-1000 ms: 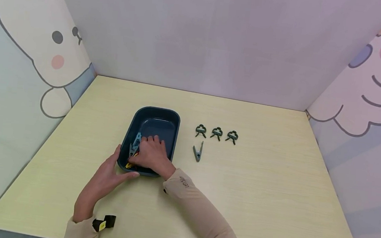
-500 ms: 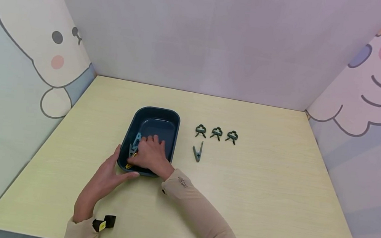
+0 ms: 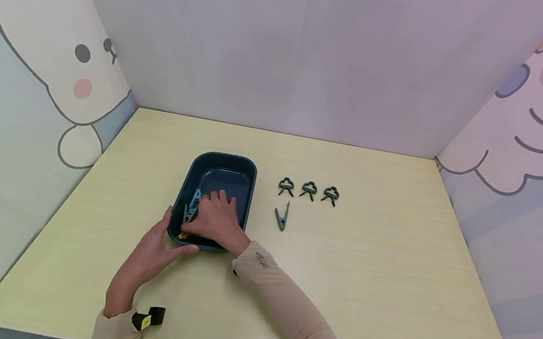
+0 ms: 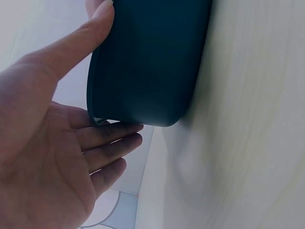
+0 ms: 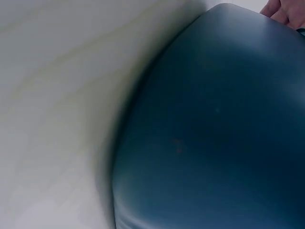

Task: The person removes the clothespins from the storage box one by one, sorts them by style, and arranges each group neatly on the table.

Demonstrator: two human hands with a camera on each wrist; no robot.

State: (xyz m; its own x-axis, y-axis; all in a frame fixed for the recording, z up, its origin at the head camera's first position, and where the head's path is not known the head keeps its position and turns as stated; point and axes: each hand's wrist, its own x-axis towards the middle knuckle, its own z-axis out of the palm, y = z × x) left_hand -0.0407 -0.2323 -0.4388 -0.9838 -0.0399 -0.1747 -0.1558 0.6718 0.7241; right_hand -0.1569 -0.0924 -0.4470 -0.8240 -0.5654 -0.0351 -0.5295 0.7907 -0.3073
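A dark blue plastic tray (image 3: 231,179) stands on the table, left of its middle. My left hand (image 3: 151,253) rests at the tray's near left corner, thumb along the near wall and fingers against the left side. In the left wrist view the fingers of this hand (image 4: 52,157) lie nearly straight against the tray wall (image 4: 147,62). My right hand (image 3: 217,220) reaches down inside the tray, knuckles up, over its near part. Beside its fingertips lie blue clothespins (image 3: 192,205) and a yellow piece (image 3: 184,236). What its fingertips touch is hidden.
Right of the tray, three dark green clips (image 3: 309,190) form a row on the pale wooden table (image 3: 390,257). Below the leftmost clip lies a grey-green clothespin (image 3: 282,217). Walls with cartoon drawings close off the left, back and right.
My right hand shifts only slightly inside the tray, and less of the yellow piece shows beside its fingers. My left hand and the clips on the table stay in place.
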